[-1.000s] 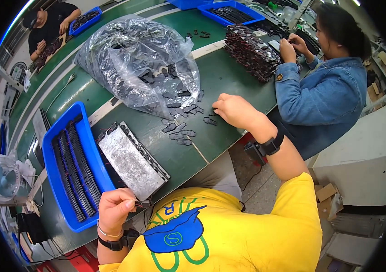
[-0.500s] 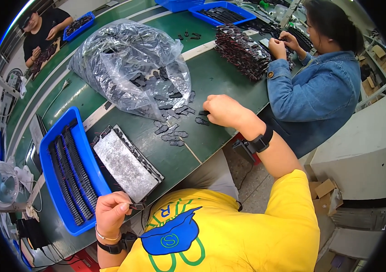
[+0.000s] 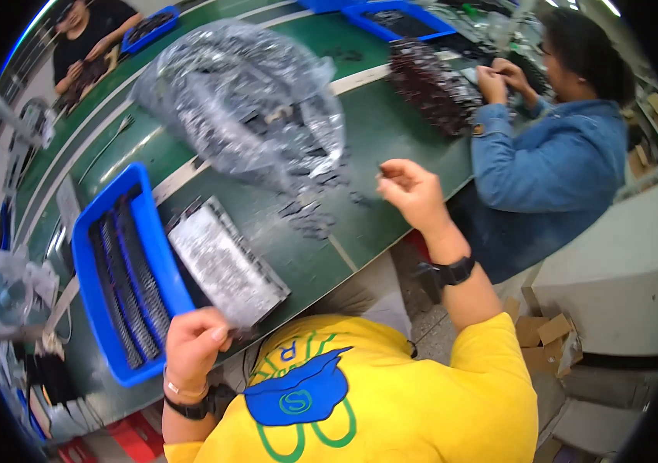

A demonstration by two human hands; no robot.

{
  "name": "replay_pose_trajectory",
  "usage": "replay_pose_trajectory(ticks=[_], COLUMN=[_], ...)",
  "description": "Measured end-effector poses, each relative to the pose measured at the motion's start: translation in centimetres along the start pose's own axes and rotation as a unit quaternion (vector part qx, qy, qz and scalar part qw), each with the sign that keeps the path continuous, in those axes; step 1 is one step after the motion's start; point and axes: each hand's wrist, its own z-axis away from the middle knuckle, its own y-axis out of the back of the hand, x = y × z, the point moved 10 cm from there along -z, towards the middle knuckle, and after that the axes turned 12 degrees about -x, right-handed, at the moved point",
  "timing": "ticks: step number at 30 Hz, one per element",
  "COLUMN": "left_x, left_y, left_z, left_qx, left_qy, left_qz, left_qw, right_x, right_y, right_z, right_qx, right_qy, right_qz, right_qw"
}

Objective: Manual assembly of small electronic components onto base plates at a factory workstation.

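My left hand [image 3: 196, 345] is closed at the near table edge, pinching a small dark part [image 3: 245, 333] that motion blurs. Just beyond it lies a block with a worn silvery plate on top [image 3: 228, 261] and dark pieces along its sides. My right hand [image 3: 415, 194] is raised over the table's near edge, thumb and fingers pinched on a small black piece [image 3: 381, 173], mostly hidden by the fingertips. To its left, flat black pieces [image 3: 307, 216] lie scattered at the mouth of a large clear plastic bag [image 3: 224, 85] holding more of them.
A blue tray [image 3: 79, 255] with rows of dark parts stands left of the block. At right, a co-worker in a denim jacket [image 3: 553, 154] works beside stacked dark parts [image 3: 433, 89]. Another person [image 3: 86, 46] sits far left. A small fan [image 3: 8, 297] stands at the left edge.
My right hand has lifted off the scattered pieces and moved right and toward me, with a small black piece in its fingertips. My left hand keeps its pinch. The whole view has shifted slightly.
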Motion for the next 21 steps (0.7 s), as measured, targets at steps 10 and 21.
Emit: replay_pose_trajectory(ticks=[10, 21], left_x=[-1.9, -1.7], left_y=[-0.5, -1.1], left_z=[-2.6, -1.4], left_qx=[0.041, 0.029], left_qy=[0.076, 0.043], left_qz=[-0.062, -0.071], left_qw=[0.994, 0.996], right_x=[-12.6, -13.3], right_y=[-16.9, -21.3], right_z=[5.5, 7.8], right_qx=[-0.272, -0.214], right_qy=[0.258, 0.313], right_qz=[0.181, 0.298], right_qw=[0.909, 0.876])
